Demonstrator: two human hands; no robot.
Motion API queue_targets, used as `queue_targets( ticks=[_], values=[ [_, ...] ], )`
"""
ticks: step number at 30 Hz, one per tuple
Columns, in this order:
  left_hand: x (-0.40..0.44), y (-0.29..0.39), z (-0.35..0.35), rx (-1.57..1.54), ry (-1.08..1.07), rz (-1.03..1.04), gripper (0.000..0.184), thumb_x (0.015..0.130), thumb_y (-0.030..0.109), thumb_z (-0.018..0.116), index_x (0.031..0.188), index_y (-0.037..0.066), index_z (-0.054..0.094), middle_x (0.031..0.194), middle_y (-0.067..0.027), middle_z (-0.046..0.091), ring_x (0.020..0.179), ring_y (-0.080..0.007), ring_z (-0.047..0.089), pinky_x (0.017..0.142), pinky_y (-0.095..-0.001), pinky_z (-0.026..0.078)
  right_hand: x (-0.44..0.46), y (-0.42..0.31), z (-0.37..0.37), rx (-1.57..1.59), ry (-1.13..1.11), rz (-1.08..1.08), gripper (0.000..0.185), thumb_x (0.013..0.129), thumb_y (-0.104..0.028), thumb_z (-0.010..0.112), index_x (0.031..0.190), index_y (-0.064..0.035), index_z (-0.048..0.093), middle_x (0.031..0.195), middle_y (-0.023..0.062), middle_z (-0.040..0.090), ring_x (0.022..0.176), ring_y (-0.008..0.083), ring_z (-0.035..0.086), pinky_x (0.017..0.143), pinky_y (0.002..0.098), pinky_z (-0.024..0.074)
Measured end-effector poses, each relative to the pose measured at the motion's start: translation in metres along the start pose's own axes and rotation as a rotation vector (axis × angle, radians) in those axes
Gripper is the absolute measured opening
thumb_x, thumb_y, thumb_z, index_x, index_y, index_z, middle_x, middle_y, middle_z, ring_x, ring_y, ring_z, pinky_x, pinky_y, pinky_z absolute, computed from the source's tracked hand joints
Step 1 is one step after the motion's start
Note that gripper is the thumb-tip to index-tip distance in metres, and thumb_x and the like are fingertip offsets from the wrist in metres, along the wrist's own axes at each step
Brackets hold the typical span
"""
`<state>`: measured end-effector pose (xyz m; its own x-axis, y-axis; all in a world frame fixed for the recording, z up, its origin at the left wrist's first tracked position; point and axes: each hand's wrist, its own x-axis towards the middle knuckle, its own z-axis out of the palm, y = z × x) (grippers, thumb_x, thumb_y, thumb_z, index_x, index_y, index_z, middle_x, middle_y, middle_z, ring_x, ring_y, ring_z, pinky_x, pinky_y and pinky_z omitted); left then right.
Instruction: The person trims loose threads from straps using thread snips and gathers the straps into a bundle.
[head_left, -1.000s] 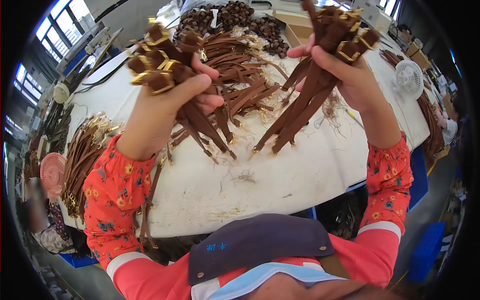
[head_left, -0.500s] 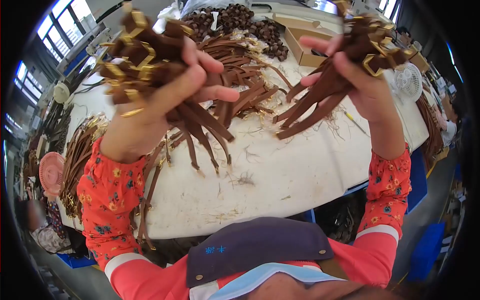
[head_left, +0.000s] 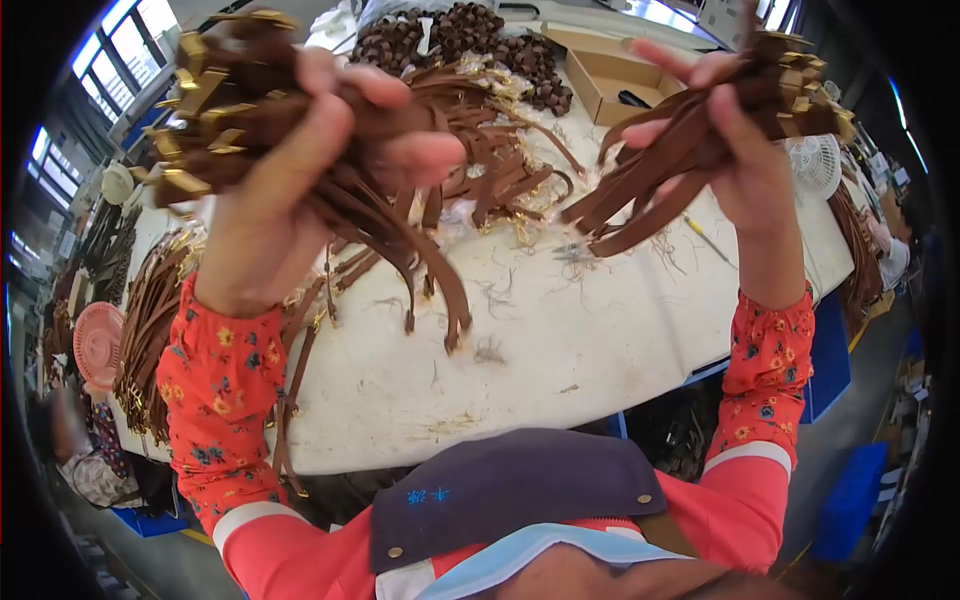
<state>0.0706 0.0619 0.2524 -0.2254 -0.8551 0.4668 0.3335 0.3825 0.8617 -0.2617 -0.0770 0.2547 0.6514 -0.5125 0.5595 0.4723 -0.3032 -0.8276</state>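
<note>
Left hand (head_left: 275,190) up, fingers curled round brown straps (head_left: 385,215) above the table (head_left: 480,380); right hand (head_left: 745,165), fingers partly spread, grips more straps (head_left: 655,185). Beyond, the open box (head_left: 610,90) holds a dark object (head_left: 632,98), beside the brown loops (head_left: 460,40).

Room runs across the white tabletop (head_left: 540,385) on the wearer's side of the central heap of flat brown straps (head_left: 495,150), over thread scraps (head_left: 490,351). Piled dark-brown loops (head_left: 470,35) block its far side; raised gold-fitted brown bundles (head_left: 265,95) flank it.
</note>
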Motion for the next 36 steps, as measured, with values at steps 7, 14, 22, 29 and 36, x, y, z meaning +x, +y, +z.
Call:
queue_targets(
  ticks=[7, 14, 22, 29, 36],
  values=[
    [-0.006, 0.012, -0.005, 0.016, -0.133, 0.134, 0.012, 0.111, 0.017, 0.054, 0.12, 0.012, 0.048, 0.117, -0.0105, 0.064, 0.092, -0.0224, 0.075, 0.084, -0.0368, 0.064, 0.0, -0.005, -0.003, 0.05, 0.037, 0.036, 0.041, 0.109, -0.031, 0.058, 0.138, -0.0029, 0.056, 0.137, 0.0231, 0.065, 0.101, 0.0335, 0.077, 0.065, 0.0367, 0.0672],
    [-0.002, 0.004, -0.007, 0.031, -0.014, 0.103, 0.01, 0.11, 0.015, 0.055, 0.119, 0.014, 0.05, 0.117, -0.0065, 0.061, 0.077, -0.0108, 0.061, 0.082, -0.0323, 0.057, 0.006, -0.001, 0.001, 0.051, 0.052, 0.064, 0.04, 0.109, -0.026, 0.058, 0.142, -0.0043, 0.055, 0.135, 0.0206, 0.068, 0.098, 0.0357, 0.077, 0.065, 0.0369, 0.0679],
    [-0.002, 0.008, -0.022, -0.055, -0.133, 0.214, 0.014, 0.113, 0.02, 0.053, 0.124, 0.016, 0.046, 0.119, -0.0034, 0.057, 0.07, -0.0059, 0.054, 0.075, -0.0295, 0.051, 0.002, 0.009, -0.001, -0.001, 0.154, 0.093, 0.044, 0.103, -0.035, 0.068, 0.13, -0.0011, 0.064, 0.125, 0.0145, 0.073, 0.092, 0.0287, 0.079, 0.062, 0.0329, 0.0667],
    [-0.006, 0.012, -0.026, -0.089, -0.07, 0.171, 0.01, 0.11, 0.013, 0.056, 0.114, 0.016, 0.049, 0.11, -0.0028, 0.059, 0.064, -0.0045, 0.049, 0.072, -0.0255, 0.049, 0.009, 0.021, -0.004, -0.018, 0.182, 0.09, 0.041, 0.104, -0.032, 0.067, 0.13, -0.0006, 0.061, 0.113, 0.0173, 0.075, 0.092, 0.0316, 0.079, 0.059, 0.0362, 0.066],
    [-0.01, 0.016, -0.027, 0.029, 0.072, 0.143, 0.013, 0.108, 0.018, 0.062, 0.116, 0.016, 0.051, 0.108, -0.0017, 0.059, 0.063, -0.0017, 0.047, 0.069, -0.0257, 0.047, 0.004, 0.024, 0.002, 0.212, 0.046, -0.044, 0.025, 0.108, -0.021, 0.059, 0.123, -0.0015, 0.061, 0.111, 0.0185, 0.073, 0.092, 0.0349, 0.078, 0.076, 0.0407, 0.0678]
  ],
)
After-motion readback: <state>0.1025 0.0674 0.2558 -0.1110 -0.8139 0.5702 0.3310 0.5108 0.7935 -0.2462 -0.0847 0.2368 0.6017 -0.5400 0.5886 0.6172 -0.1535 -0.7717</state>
